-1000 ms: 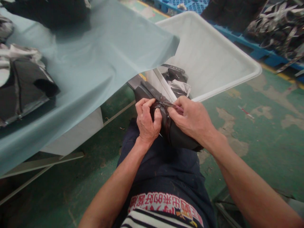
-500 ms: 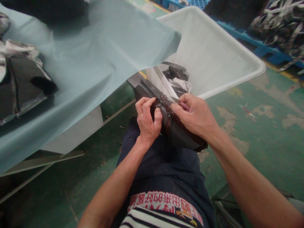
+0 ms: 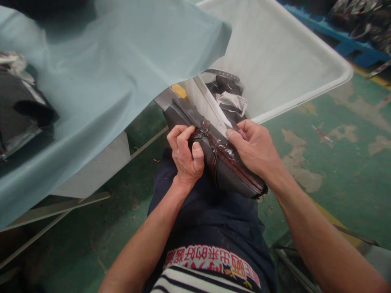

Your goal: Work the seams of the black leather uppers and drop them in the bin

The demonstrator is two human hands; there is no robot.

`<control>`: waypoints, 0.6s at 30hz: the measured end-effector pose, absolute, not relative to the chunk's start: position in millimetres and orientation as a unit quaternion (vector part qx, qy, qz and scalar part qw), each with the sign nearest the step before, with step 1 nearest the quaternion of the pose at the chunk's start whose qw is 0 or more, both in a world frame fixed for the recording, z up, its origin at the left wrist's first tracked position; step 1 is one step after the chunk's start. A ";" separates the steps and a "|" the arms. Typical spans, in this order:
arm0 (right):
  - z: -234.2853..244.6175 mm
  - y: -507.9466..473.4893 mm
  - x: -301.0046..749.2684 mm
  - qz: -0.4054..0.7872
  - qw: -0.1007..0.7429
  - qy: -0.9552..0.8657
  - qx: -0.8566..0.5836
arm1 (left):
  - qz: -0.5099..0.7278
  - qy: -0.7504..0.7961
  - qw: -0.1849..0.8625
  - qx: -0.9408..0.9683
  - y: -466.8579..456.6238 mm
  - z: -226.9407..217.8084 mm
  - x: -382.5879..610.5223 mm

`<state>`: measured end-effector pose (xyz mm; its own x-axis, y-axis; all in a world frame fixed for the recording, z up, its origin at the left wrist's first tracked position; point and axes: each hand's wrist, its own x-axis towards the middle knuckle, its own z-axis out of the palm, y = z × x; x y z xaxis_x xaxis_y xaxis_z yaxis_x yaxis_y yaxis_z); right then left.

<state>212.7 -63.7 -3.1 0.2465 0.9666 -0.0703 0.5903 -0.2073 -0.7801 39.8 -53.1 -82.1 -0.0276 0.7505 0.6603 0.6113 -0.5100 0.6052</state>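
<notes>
A dark grey leather bag point(image 3: 230, 175) with brown piping and stitched strap ends lies across my lap, its seam side up. My left hand point(image 3: 187, 156) grips it near the stitched strap, fingers curled over the edge and thumb on the near side. Shiny bits of thread or film show on the brown seam point(image 3: 224, 150). My right hand point(image 3: 255, 144) is closed at the bag's far edge and holds a thin tool with a purple handle point(image 3: 243, 134). The tool's working end is mostly hidden, so its kind cannot be told.
A table with a pale blue-green cover point(image 3: 122, 61) overhangs on the left, with a black bag point(image 3: 20, 106) on it. Beyond my hands stands a white plastic bin point(image 3: 269, 53) holding dark strapped pieces point(image 3: 227, 87). A blue pallet point(image 3: 345, 44) lies at the upper right.
My right hand has drawn slightly back to the right, apart from the left, baring more of the brown seam. The left hand still grips the bag. The view has shifted a little.
</notes>
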 end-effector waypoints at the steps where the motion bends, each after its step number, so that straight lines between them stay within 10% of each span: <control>1: -2.4 -64.9 211.5 0.261 0.315 -0.551 -0.727 | 0.521 0.492 0.069 0.695 -52.7 -81.7 39.6; 18: 20.5 -78.0 206.9 0.239 0.248 -0.604 -0.719 | 0.507 0.499 0.086 0.697 -55.7 -75.7 34.8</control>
<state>206.9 -78.0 20.5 0.1577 0.9865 -0.0438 0.7498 -0.1485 -0.6448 34.8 -55.7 -75.7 -0.0125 0.7832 0.6216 0.6093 -0.4869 0.6258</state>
